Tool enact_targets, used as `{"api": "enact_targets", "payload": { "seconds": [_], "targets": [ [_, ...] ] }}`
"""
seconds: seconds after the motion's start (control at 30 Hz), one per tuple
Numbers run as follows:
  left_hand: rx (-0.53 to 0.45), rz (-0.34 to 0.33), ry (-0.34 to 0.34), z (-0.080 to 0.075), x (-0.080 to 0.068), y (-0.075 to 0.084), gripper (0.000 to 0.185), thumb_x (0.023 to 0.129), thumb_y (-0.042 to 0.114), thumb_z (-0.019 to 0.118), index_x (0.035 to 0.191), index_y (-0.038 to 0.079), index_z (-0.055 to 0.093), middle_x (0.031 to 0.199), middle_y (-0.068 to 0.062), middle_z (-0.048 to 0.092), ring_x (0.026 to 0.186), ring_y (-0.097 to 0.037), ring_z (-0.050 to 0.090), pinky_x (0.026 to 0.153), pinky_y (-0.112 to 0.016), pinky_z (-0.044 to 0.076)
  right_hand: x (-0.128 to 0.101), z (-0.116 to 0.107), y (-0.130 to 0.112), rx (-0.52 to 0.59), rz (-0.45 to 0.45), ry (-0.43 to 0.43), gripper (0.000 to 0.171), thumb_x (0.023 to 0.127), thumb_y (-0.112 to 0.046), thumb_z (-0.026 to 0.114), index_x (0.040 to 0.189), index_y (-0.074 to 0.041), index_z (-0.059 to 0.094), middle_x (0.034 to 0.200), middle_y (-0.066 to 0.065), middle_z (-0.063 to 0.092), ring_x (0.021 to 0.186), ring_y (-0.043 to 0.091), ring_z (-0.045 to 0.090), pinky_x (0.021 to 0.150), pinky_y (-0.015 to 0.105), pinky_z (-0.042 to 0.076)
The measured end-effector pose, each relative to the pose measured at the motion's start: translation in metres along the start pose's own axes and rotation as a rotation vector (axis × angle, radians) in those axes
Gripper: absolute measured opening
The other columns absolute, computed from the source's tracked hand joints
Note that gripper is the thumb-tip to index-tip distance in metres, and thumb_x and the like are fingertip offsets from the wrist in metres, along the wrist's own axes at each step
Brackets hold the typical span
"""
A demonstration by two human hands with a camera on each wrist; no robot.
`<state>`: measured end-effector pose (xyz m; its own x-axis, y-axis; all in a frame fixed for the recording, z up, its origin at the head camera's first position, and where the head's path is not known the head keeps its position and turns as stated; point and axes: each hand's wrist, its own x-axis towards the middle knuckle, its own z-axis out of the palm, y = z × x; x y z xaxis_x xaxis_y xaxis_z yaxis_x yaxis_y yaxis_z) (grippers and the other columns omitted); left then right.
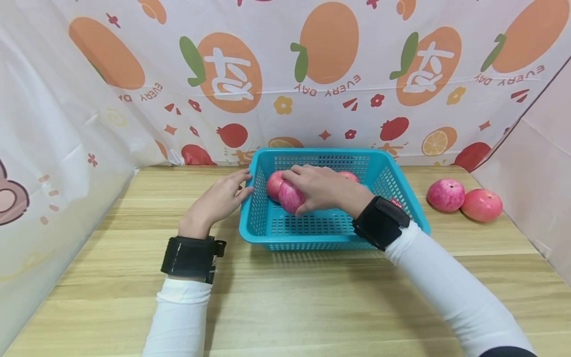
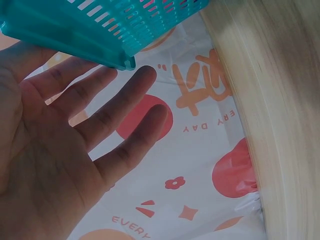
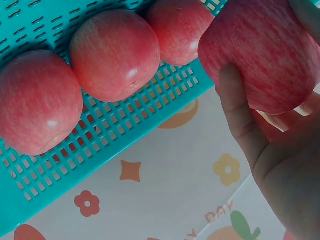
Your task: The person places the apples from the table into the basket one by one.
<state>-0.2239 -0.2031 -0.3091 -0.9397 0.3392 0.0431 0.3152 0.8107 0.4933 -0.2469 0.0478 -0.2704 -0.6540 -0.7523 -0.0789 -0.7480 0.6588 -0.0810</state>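
My right hand (image 1: pixel 324 187) grips a dark pink apple (image 1: pixel 291 198) inside the turquoise plastic basket (image 1: pixel 308 239). In the right wrist view the thumb and fingers curl around that apple (image 3: pixel 265 55). More apples lie in a row along the basket's far side; one (image 1: pixel 274 184) shows just left of the held apple and another (image 1: pixel 349 176) peeks out behind my hand. At the basket's left rim is my left hand (image 1: pixel 218 198), its fingertips touching the edge. Those fingers look spread and nearly straight in the left wrist view.
To the right of the basket, two apples, one darker (image 1: pixel 446 195) and one lighter (image 1: pixel 482 205), sit side by side on the wooden table (image 1: pixel 285 302). A fruit-printed white curtain (image 1: pixel 276 74) hangs directly behind the basket.
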Motion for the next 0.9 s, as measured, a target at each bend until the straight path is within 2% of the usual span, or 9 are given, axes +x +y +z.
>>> {"api": "enact_targets", "payload": {
  "seconds": [0.37, 0.63, 0.9],
  "targets": [
    [0.003, 0.001, -0.003, 0.000, 0.001, 0.001, 0.051, 0.106, 0.017, 0.054, 0.149, -0.007, 0.043, 0.159, -0.026, 0.033, 0.132, -0.048, 0.049, 0.101, -0.057, 0.046, 0.004, 0.005, -0.002, 0.007, -0.025, -0.065, 0.086, 0.080, -0.034, 0.088, 0.152, -0.014, 0.045, 0.147, 0.015, 0.048, 0.128, 0.035, 0.049, 0.096, 0.049, 0.053],
    [0.011, -0.004, 0.000, 0.000, 0.000, 0.001, 0.052, 0.106, 0.017, 0.055, 0.149, -0.007, 0.042, 0.159, -0.026, 0.033, 0.133, -0.048, 0.049, 0.101, -0.057, 0.046, 0.008, 0.008, -0.006, -0.019, -0.114, -0.118, 0.073, 0.081, -0.031, 0.086, 0.141, -0.012, 0.051, 0.136, 0.013, 0.052, 0.121, 0.030, 0.053, 0.095, 0.046, 0.053],
    [0.010, -0.006, -0.003, 0.000, 0.000, 0.001, 0.052, 0.106, 0.018, 0.055, 0.150, -0.007, 0.042, 0.159, -0.026, 0.033, 0.134, -0.048, 0.047, 0.102, -0.058, 0.045, 0.011, 0.010, -0.009, -0.039, -0.123, -0.139, 0.072, 0.081, -0.032, 0.085, 0.142, -0.013, 0.052, 0.135, 0.011, 0.054, 0.121, 0.028, 0.053, 0.094, 0.044, 0.054]
  ]
}}
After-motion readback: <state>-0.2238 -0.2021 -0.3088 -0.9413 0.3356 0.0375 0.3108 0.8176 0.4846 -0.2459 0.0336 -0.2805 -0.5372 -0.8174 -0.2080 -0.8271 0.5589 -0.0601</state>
